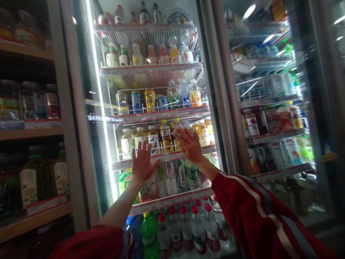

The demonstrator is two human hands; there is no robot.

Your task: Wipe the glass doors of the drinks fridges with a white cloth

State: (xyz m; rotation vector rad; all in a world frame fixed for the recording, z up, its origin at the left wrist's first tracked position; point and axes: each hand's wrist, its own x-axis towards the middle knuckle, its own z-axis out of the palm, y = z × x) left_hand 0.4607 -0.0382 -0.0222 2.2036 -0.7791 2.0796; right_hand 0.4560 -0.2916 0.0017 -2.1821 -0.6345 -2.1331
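Note:
My left hand (142, 163) is raised, with its fingers spread and nothing in it. It is in front of the lower middle shelf, near the bottles with white labels (154, 139). My right hand (189, 144) is further right, its fingers bent and close together. A pale, crumpled-looking bit (177, 131) shows at its fingertips; I cannot make out what it is. Dark-labelled tea bottles with yellow caps (166, 136) stand just left of that hand. Reflections cross the glass door (93, 104) of the drinks cooler, between my hands and the bottles; whether both palms touch the glass is unclear.
Cans (150, 100) and bottles fill the upper shelves. Red-capped bottles (184, 230) and a green bottle (149, 235) stand at the bottom. A metal door frame (223, 86) divides this cooler from another on the right. Wooden shelves (35, 217) with bottles are at left.

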